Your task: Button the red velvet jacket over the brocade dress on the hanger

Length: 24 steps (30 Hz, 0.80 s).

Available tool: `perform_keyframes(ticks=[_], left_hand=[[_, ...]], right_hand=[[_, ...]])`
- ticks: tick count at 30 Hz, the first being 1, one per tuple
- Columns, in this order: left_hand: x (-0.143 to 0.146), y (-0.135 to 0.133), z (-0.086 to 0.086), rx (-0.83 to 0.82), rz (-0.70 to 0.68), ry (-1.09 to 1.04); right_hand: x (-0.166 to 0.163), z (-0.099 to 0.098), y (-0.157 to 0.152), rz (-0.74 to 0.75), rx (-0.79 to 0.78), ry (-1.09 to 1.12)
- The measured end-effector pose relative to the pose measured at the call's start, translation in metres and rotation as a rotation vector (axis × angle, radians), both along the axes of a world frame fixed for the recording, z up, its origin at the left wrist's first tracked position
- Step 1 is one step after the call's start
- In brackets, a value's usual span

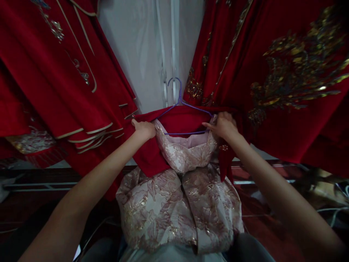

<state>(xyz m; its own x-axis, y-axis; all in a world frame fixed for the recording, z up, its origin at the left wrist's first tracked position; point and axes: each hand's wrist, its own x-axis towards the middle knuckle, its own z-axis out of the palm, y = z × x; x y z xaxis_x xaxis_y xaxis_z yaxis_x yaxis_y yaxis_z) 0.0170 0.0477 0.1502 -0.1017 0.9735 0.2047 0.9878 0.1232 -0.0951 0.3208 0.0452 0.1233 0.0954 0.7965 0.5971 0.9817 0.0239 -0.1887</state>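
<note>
A gold-and-pink brocade dress [185,156] hangs by its straps on a purple wire hanger [179,100], its skirt bunched over my lap. Red cloth, seemingly a red garment [152,160], spreads behind the hanger and drapes down at both sides. At the hanger's left end, my left hand [144,130] is closed on the red garment beside the dress strap, thumb up and fingers mostly hidden. My right hand [224,125] grips the red garment at the right strap, with its thumb stretched inward. The hanger's hook points up, in front of a pale panel.
Red garments with pale piping [89,91] hang at the left. On the right is red clothing with gold sequin embroidery [294,72]. A white cabinet-like panel [131,47] stands between them. A pale metal rail [43,187] runs low behind my arms, above a reddish floor [261,218].
</note>
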Motion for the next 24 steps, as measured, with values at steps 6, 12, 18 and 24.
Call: perform_keyframes(ticks=[6, 12, 18, 24], left_hand=[[-0.031, 0.011, -0.001, -0.122, -0.075, -0.187], [-0.075, -0.001, 0.015, -0.432, -0.253, -0.675], [-0.084, 0.014, 0.014, -0.356, -0.396, -0.557], [-0.081, 0.033, -0.026, -0.18, -0.646, -0.674]], right_hand=[[0.024, 0.027, 0.01, 0.097, -0.356, 0.019], [0.051, 0.042, -0.008, 0.407, -0.258, 0.492], [0.051, 0.039, -0.02, 0.559, -0.26, 0.674], [0.054, 0.023, -0.011, 0.659, -0.217, 0.772]])
